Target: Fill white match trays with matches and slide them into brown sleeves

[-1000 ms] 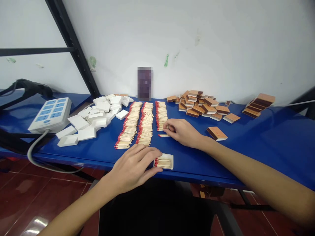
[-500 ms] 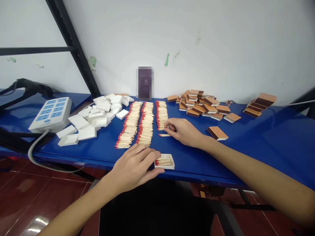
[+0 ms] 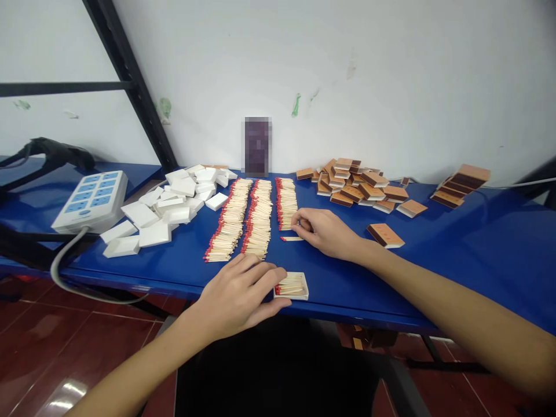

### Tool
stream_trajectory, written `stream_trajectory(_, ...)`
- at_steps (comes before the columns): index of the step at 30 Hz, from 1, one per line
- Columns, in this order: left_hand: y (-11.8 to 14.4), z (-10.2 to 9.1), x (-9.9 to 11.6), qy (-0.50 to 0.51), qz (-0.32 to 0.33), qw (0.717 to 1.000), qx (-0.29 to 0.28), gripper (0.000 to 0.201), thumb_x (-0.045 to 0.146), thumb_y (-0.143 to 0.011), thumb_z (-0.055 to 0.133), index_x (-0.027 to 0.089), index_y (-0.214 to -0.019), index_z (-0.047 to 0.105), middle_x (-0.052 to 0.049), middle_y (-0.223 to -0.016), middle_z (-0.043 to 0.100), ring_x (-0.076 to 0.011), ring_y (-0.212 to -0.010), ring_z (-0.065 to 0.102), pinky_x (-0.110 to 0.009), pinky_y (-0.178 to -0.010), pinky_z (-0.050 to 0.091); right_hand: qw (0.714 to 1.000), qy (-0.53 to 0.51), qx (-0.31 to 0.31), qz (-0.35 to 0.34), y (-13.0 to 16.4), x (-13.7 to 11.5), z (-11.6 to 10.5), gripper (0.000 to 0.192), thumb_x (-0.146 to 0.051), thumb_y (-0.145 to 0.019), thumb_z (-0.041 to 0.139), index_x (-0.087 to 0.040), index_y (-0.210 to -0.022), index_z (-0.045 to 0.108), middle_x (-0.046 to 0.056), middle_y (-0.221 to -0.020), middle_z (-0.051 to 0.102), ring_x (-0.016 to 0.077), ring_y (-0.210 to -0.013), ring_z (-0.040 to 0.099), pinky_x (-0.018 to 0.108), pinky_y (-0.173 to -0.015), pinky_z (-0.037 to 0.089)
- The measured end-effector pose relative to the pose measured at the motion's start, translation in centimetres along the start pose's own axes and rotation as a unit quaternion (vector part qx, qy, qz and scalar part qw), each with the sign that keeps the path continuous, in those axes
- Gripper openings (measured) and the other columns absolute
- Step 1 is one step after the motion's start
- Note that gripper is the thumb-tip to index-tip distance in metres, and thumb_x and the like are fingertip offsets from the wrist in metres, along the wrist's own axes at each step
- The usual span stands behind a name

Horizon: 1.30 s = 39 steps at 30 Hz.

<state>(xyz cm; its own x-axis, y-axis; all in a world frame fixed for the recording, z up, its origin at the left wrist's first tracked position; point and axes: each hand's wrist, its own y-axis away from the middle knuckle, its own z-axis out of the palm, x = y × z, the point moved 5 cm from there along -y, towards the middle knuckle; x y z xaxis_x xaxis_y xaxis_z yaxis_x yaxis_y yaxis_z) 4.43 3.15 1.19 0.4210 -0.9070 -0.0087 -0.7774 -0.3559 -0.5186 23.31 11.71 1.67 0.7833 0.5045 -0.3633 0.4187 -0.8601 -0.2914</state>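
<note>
By the front edge of the table, my left hand [image 3: 243, 292] grips a white matchbox tray [image 3: 306, 286] at its left end, with thumb in front and fingers behind. Red-tipped matches [image 3: 291, 285] lie inside the tray, heads to the left. My right hand [image 3: 324, 231] is closed in a pinch at the near end of the right-hand row of matches [image 3: 285, 200]; its fingertips partly hide the match ends there. One loose match [image 3: 290, 238] lies just below the fingers. Two longer rows of matches [image 3: 230, 220] stretch out left of that row.
White empty trays [image 3: 155, 233] are heaped at the left, beside a power strip [image 3: 93, 200]. Brown matchbox sleeves [image 3: 371, 178] are piled at the back right, with a stack [image 3: 463, 182] farther right. A single matchbox sleeve [image 3: 386, 234] lies near my right forearm. A blurred dark rectangle [image 3: 257, 147] stands against the wall.
Both hands stay almost in the same place. The matches in the tray sit slightly differently under my left fingers. The whole view has shifted a little.
</note>
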Motion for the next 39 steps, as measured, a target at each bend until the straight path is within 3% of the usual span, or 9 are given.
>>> stream_trajectory(8,0.2,-0.1,0.1,0.000,0.000,1.000,0.000,0.027,0.037,-0.096,0.056,0.015,-0.111,0.054,-0.006,-0.101,0.068,-0.0247,-0.096,0.061,-0.039,-0.085,0.050,1.000,0.004,0.003,-0.014,0.3,-0.3,-0.4,0.009,-0.025,-0.092,0.052,-0.019,-0.086,0.056,-0.003,-0.067,0.050,0.0116,-0.059,0.044,0.024,-0.058,0.030)
stream_trajectory(16,0.1,-0.1,0.1,0.000,0.003,1.000,0.003,0.026,0.037,-0.097,0.055,0.015,-0.111,0.055,-0.007,-0.099,0.068,-0.0246,-0.097,0.062,-0.038,-0.086,0.050,0.999,-0.022,-0.039,-0.010,0.5,-0.9,-0.3,0.011,-0.026,-0.090,0.055,-0.019,-0.083,0.059,-0.005,-0.060,0.045,0.0101,-0.053,0.040,0.024,-0.055,0.029)
stream_trajectory(26,0.0,-0.1,0.1,0.000,0.001,1.000,0.002,0.026,0.037,-0.096,0.055,0.015,-0.111,0.054,-0.006,-0.098,0.067,-0.0247,-0.098,0.061,-0.038,-0.086,0.050,0.998,-0.009,-0.035,-0.042,0.4,-1.2,-0.1,0.013,-0.023,-0.091,0.052,-0.018,-0.083,0.061,-0.004,-0.062,0.048,0.0109,-0.057,0.042,0.025,-0.058,0.029)
stream_trajectory(39,0.1,-0.1,0.2,-0.001,0.001,1.000,0.007,0.026,0.037,-0.096,0.056,0.015,-0.111,0.055,-0.006,-0.098,0.067,-0.0247,-0.097,0.061,-0.038,-0.086,0.050,0.998,-0.012,-0.051,-0.033,1.0,-1.2,-0.1,0.012,-0.024,-0.091,0.054,-0.019,-0.082,0.060,-0.005,-0.062,0.046,0.0102,-0.055,0.041,0.024,-0.057,0.029)
